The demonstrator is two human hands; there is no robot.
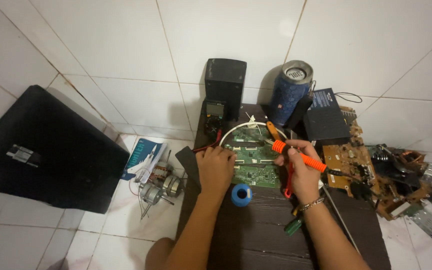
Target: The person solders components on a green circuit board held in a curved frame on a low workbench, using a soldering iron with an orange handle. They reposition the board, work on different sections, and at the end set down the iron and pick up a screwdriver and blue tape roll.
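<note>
A green circuit board [256,172] lies on a small dark wooden table [256,230]. My left hand [216,167] rests on the board's left edge with its fingers curled, pressing it down. My right hand [301,172] grips a soldering iron with an orange ribbed handle [298,156], its tip pointing left over the board's upper part. A red lead [289,182] hangs below that hand. A blue spool of solder [241,194] stands just in front of the board.
A multimeter [215,117], a black box speaker [225,82] and a blue cylindrical speaker [290,90] stand at the table's back. Brown circuit boards [348,160] and parts pile on the right. A black panel [41,150], booklet [143,157] and small motors [158,187] lie on the tiled floor at left.
</note>
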